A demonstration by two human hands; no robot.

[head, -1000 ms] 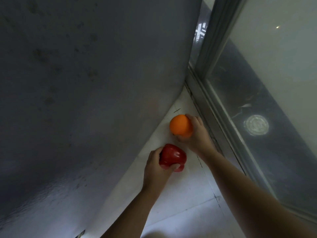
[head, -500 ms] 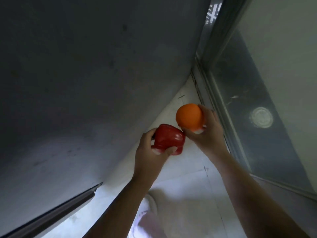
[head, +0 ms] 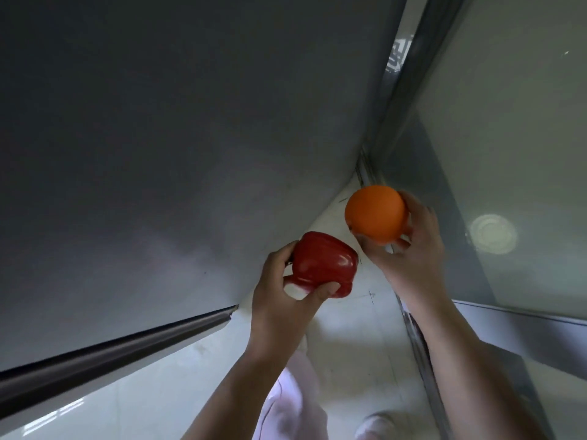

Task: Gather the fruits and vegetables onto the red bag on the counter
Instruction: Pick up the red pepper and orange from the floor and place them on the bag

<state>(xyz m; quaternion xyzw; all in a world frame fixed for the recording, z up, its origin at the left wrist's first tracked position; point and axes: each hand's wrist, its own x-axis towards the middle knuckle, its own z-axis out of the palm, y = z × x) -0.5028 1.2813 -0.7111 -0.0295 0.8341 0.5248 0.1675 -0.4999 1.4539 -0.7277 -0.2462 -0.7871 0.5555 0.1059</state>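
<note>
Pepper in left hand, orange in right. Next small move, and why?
Probably turn from this corner toward the counter, carrying both. The left hand grips the red pepper, the right hand grips the orange, both seem clear of the floor, and no red bag shows in view.

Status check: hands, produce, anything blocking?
Left hand grips red pepper. Right hand grips orange. Both held aloft. No red bag in view.

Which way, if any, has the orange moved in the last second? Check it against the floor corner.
Yes. The orange, held in the right hand, has risen off the floor by the corner, up toward the camera.
</note>
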